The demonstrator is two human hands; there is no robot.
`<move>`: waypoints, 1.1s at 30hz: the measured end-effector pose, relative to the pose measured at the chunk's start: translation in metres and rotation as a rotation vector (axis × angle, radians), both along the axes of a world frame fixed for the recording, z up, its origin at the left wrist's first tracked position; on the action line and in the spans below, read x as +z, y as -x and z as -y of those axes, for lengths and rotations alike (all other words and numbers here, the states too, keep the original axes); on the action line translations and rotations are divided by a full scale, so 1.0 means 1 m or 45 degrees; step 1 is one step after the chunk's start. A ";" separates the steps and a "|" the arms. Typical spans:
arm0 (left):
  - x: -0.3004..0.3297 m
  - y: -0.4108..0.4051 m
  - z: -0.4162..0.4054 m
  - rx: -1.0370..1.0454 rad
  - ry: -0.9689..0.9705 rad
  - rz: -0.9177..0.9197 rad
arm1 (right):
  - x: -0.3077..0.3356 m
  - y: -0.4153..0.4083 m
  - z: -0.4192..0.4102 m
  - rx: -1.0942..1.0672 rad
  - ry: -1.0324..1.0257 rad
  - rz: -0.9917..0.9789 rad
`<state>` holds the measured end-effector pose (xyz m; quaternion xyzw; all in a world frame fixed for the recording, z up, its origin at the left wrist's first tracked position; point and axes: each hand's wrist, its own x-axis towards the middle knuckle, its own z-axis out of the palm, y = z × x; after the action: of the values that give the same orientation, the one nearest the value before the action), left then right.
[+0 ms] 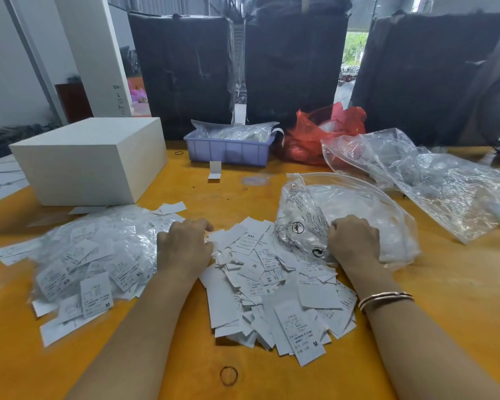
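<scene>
A black rubber band (228,376) lies nearest on the orange counter (445,284). Beyond it, a heap of white size labels (272,298) spreads between two bare forearms. The left hand (185,246) rests on the heap's left edge, fingers curled down among the labels; whether they pinch any cannot be told. Just left of it, a second label heap (93,261) lies on crinkled plastic film. The right hand (354,241), a bracelet (386,300) on its wrist, grips a printed clear bag (344,209), fingers closed on its crumpled side, which touches the middle heap.

Likely risks: the two heaps nearly meet, so a careless sweep could mix sorted sizes. Labels pushed toward the slack bag could miss its mouth and slide across the counter. A tug on the bag could scatter the heap.

Farther back stand a white box (90,160), a purple bin (228,151) and a red bag (309,134).
</scene>
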<state>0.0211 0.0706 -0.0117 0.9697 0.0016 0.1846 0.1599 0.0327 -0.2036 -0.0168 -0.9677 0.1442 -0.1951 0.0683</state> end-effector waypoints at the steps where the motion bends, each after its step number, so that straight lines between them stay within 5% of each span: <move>1: 0.000 0.000 0.001 -0.009 -0.008 0.040 | 0.000 0.000 0.000 -0.002 0.000 0.017; 10: 0.000 0.010 0.027 -0.454 0.376 0.220 | 0.000 0.005 0.001 0.034 -0.209 0.450; 16: -0.006 0.012 0.037 -0.497 0.395 0.083 | -0.003 -0.002 0.001 -0.013 0.071 -0.019; 26: -0.007 0.011 0.041 -0.495 0.527 0.124 | 0.001 0.004 0.001 0.054 -0.310 0.534; 33: -0.005 0.010 0.041 -0.497 0.634 0.149 | -0.004 0.004 0.002 0.021 -0.212 0.505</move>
<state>0.0107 0.0297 -0.0167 0.8706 -0.1485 0.2000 0.4243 0.0289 -0.2053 -0.0212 -0.9025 0.1356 -0.3686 0.1768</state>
